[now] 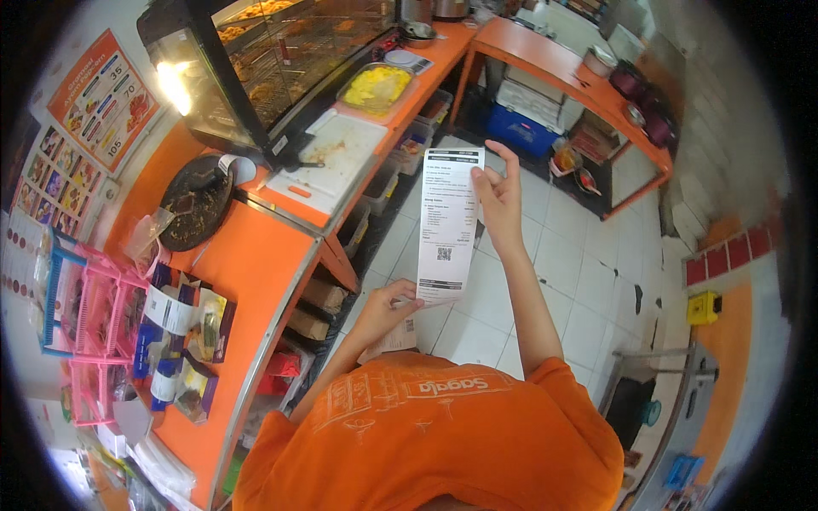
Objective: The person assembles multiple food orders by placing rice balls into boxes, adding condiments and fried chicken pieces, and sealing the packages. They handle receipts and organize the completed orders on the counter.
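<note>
A long white paper receipt (pixel 446 217) with printed lines and a square code is stretched upright in front of me, above the tiled floor. My right hand (pixel 501 192) pinches its upper right corner between thumb and fingers, the index finger raised past the top edge. Lower down, my left hand (pixel 389 308) grips the bottom left end, where the paper bends. Another printed strip (pixel 397 339) hangs below my left hand; whether it belongs to the same receipt I cannot tell.
An orange counter (pixel 264 255) on the left bears a white cutting board (pixel 332 157), a dark round tray (pixel 194 204), pink baskets (pixel 106 315) and a glass food warmer (pixel 230 94). A yellow food tray (pixel 375 88) lies beyond. A blue cooler (pixel 520 128) sits under the far orange table (pixel 562 64).
</note>
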Demonstrator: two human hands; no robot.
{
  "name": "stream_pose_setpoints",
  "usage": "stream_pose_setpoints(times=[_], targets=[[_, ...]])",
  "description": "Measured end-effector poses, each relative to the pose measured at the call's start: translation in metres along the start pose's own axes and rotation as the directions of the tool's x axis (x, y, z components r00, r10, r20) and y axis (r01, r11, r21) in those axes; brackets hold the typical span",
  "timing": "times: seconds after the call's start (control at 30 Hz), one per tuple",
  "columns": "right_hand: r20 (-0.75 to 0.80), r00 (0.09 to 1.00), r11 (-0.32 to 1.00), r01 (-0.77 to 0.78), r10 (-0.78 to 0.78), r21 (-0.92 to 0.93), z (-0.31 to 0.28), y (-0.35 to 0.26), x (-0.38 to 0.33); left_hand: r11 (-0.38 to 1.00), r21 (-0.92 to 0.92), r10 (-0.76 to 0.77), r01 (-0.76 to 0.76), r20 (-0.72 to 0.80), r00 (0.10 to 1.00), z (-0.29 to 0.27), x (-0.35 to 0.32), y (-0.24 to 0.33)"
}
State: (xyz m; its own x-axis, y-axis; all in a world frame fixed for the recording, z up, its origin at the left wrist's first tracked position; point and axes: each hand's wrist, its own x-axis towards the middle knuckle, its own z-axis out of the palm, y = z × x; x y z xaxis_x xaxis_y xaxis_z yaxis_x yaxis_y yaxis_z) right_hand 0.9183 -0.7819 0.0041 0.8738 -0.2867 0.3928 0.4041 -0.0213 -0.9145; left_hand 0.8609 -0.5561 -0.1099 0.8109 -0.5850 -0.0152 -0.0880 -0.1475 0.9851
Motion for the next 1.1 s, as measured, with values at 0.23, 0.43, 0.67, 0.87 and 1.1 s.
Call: stream_pose_setpoints(times=[0.23,0.43,0.67,0.87,1.1], targets=[[0.095,0.995,1.000,-0.012,0.011,0.010,0.023,0.076,0.142,0.999,-0.049,-0.009,0.007,-0.044,0.999,-0.065,0.126,-0.020],[0.105,0.994,0.999,0.020,-0.024,0.036,0.032,0.121,0.236,0.994,-0.046,-0.098,0.100,0.038,0.994,-0.115,0.218,-0.022],[0.176,0.984,1.000,0.020,-0.019,-0.005,0.040,0.159,0.317,0.988,-0.108,-0.115,0.111,-0.032,0.993,-0.141,0.279,-0.022],[0.315,0.949,0.993,-0.049,0.012,0.109,0.062,0.177,0.365,0.987,-0.113,-0.134,0.115,-0.178,0.975,-0.150,0.310,-0.023],[0.461,0.887,0.994,-0.050,-0.003,0.102,0.078,0.185,0.413,0.964,-0.202,-0.231,0.171,-0.332,0.915,-0.152,0.339,-0.017]])
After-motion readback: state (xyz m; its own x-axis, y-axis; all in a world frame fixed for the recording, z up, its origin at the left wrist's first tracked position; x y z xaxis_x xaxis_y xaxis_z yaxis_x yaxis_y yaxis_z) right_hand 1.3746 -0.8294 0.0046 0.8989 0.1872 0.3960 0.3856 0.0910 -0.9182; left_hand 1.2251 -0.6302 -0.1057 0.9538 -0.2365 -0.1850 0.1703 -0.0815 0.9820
